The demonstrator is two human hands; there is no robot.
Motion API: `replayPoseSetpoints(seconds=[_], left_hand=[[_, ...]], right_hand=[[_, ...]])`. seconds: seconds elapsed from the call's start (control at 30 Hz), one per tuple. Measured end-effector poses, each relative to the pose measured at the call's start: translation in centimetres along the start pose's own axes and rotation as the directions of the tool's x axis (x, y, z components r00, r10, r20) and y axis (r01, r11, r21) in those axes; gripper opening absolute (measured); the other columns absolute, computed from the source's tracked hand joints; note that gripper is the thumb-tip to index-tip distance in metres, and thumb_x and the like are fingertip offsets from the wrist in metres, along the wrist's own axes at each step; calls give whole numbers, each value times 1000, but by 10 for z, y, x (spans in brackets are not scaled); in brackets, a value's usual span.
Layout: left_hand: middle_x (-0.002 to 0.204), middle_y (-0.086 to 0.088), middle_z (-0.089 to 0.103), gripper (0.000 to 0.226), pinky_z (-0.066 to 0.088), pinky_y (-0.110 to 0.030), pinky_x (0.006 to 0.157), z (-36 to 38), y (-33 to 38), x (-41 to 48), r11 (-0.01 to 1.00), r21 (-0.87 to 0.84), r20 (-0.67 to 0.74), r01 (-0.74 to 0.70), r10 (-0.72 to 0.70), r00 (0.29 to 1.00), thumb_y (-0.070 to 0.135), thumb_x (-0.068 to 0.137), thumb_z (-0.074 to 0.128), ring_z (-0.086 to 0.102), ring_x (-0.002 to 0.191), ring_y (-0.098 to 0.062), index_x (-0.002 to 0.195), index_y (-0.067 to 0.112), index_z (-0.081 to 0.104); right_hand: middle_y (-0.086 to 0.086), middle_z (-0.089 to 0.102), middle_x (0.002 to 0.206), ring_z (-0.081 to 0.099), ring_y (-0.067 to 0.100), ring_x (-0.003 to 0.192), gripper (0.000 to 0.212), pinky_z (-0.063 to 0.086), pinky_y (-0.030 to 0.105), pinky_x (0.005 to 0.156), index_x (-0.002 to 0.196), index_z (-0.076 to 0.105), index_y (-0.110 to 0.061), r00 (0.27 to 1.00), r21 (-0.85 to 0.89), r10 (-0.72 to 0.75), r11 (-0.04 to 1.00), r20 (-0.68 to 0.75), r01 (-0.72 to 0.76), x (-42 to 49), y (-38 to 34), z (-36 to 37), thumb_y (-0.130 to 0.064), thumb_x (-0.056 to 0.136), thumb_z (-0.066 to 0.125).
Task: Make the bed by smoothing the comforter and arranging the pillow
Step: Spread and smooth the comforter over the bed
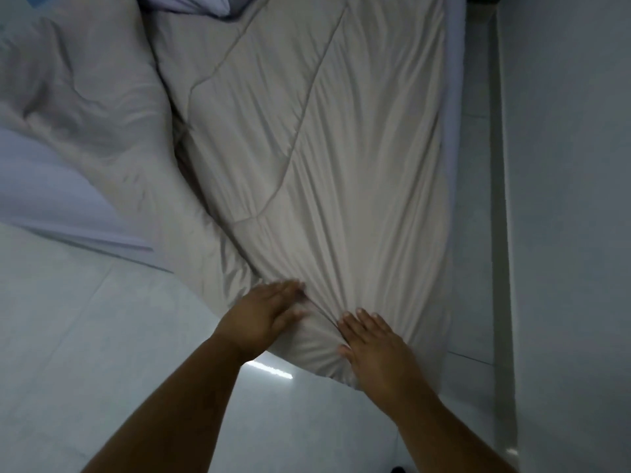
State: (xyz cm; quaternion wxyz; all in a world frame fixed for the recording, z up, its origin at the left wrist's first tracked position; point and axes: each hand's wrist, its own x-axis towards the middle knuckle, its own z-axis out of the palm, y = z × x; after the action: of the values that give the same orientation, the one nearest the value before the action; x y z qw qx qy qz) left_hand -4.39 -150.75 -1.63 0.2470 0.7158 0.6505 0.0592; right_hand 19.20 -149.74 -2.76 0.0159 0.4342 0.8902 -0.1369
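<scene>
A beige quilted comforter (307,148) covers the bed and runs from the top of the view down to a near corner that hangs over the floor. My left hand (263,315) lies flat on that corner with its fingers straight, pressing a fold. My right hand (372,349) presses flat beside it, fingers straight, on the same corner. Creases fan out from both hands. A bunched part of the comforter (85,107) lies heaped at the left. A pale grey-blue pillow or sheet (211,3) shows at the top edge.
Pale tiled floor (85,336) lies at the left and below the bed corner. A white wall (573,199) runs along the right side, with a narrow gap (485,165) between it and the bed. Pale blue fabric (51,186) pokes out under the heap.
</scene>
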Motion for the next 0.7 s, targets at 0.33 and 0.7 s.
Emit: replayPoseSetpoints(seconds=[0.33,0.7], left_hand=[[158,-4,-4,60,1,-39,118,-1,-27,105,939,-13,-205,344,-339,918,42,98,20,-4,145,-23,148,17,1],[158,-2,2,56,-1,-37,116,-2,-39,155,954,-48,-408,297,-290,866,41,98,17,-1,145,-21,148,17,6]], right_hand=[[1,67,119,61,19,112,59,20,30,108,113,67,-14,1000,-15,5,1000,-22,-5,5,14,36,-38,99,15],[13,25,153,18,28,143,56,6,36,116,144,25,-7,874,80,314,948,-371,-307,172,130,-57,-37,98,35]])
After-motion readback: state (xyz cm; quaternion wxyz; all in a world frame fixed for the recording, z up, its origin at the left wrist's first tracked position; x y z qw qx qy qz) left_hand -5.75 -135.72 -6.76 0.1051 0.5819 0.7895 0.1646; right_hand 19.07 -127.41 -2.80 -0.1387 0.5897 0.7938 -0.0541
